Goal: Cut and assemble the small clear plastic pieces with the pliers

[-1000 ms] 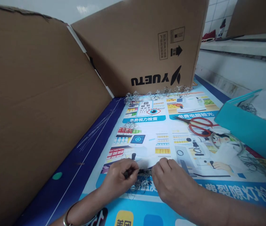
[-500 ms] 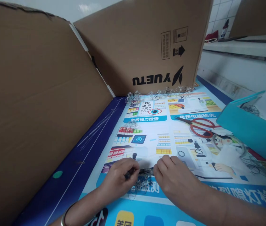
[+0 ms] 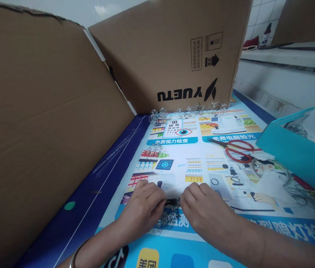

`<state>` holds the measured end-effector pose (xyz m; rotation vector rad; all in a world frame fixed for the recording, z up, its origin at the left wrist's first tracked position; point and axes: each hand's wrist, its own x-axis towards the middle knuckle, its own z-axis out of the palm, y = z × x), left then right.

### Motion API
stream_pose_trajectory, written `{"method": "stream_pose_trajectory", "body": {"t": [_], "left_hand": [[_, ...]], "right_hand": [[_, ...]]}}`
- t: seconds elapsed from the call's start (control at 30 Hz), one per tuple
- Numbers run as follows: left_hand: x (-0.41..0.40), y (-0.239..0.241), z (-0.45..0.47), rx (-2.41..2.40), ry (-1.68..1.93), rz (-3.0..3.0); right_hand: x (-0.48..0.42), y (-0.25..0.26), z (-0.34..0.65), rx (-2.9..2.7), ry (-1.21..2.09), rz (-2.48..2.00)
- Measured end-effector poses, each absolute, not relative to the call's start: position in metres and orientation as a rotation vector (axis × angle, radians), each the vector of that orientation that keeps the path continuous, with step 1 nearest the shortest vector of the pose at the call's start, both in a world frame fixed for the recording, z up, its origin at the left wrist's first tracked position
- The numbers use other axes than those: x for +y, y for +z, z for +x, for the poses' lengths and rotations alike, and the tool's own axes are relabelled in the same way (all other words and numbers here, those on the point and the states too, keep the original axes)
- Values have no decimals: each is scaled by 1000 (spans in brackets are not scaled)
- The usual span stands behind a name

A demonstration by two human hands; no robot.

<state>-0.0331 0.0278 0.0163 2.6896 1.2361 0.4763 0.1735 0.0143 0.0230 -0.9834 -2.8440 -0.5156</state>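
Close together near the front of the printed sheet, my two hands hold opposite ends of a small tangle of thin wire (image 3: 172, 203). My left hand (image 3: 148, 201) has its fingers curled and pinched at the left end, the fingertips mostly hidden. At the right end, my right hand (image 3: 202, 201) is closed with knuckles upward and its fingertips out of sight. A short dark stretch of the wire shows between the hands. Fine loops hang or lie just below it, too thin to make out clearly.
Red-handled scissors (image 3: 238, 149) lie to the right, by a wire coil (image 3: 270, 173) and crumpled white paper (image 3: 274, 188). A teal box (image 3: 299, 152) holds more wire. Wire clusters (image 3: 157, 114) line the base of the cardboard wall (image 3: 174, 56); another cluster (image 3: 155, 149) lies nearer. Cut wires (image 3: 113, 152) lie left.
My left hand has rolled over slightly, its fingers now closing further across the wire and hiding the thumb side. My right hand has barely shifted.
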Motion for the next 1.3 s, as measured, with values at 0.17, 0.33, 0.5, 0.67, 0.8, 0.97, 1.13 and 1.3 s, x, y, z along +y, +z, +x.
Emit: {"method": "stream_pose_trajectory", "body": {"t": [0.17,0.33,0.5,0.67,0.8,0.97,1.13,1.3], "left_hand": [[28,16,-35,1243,418,2699],[26,19,-35,1263,313,2768],[27,20,-33,1270,341,2797],[30,16,-31,1342,406,2652],[30,14,-29,1417,456,2590],[29,12,-29,1538,487,2494],[30,10,-28,1608,481,2385],[30,9,-27,1604,523,2348]], "right_hand": [[16,21,174,-2831,-519,-976],[16,21,174,-2837,-508,-985],[15,24,171,-2850,-532,-962],[12,26,167,-2845,-597,-946],[9,26,166,-2850,-603,-955],[6,23,163,-2833,-657,-966],[3,22,159,-2848,-694,-974],[-1,26,156,-2897,-722,-992]]}}
